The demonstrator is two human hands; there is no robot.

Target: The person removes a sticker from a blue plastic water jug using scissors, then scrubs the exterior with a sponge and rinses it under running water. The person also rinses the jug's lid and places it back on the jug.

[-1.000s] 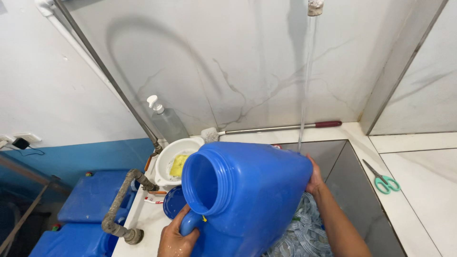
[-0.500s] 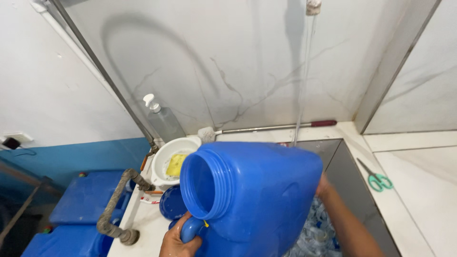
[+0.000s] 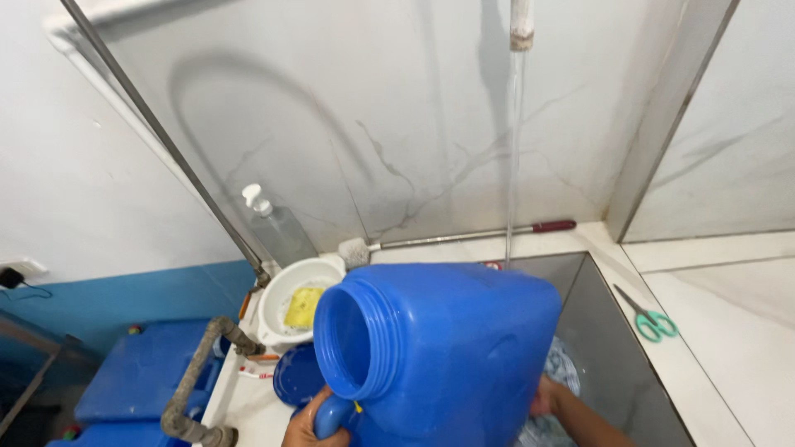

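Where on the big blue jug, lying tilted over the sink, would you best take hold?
Take the blue jug by its moulded handle under the neck, where the left hand grips it, and support the base from the far side, as the right hand does: it's bulky and smooth-walled.

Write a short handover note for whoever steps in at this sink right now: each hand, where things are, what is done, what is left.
Left hand: grips the handle of the blue jug.
Right hand: supports the jug's base.
Jug: tipped on its side over the sink, mouth open, facing left.
Lid: off, on the counter beside the white bowl.
Water: running behind the jug.
Left: righting the jug, fitting the lid, probably.
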